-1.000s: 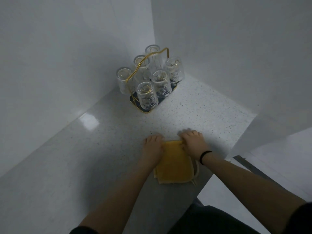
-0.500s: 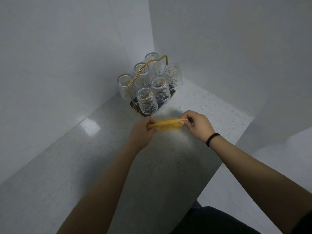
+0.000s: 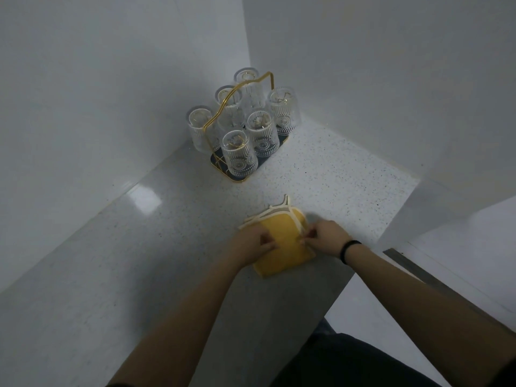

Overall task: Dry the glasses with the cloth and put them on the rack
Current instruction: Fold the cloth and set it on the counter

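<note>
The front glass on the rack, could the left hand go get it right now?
Probably yes. The counter between the left hand and the front glass is bare, and that glass stands at the rack's near edge. But its fingers first must release the yellow cloth.

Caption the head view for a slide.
Both hands fold a yellow cloth on the counter; six glasses sit in the rack.

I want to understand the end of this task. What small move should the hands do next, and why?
Probably let go of the folded yellow cloth and draw both hands back. All six glasses seem to stand upside down on the gold rack, and the left hand and right hand pinch the cloth flat on the counter, so little seems left to do.
</note>
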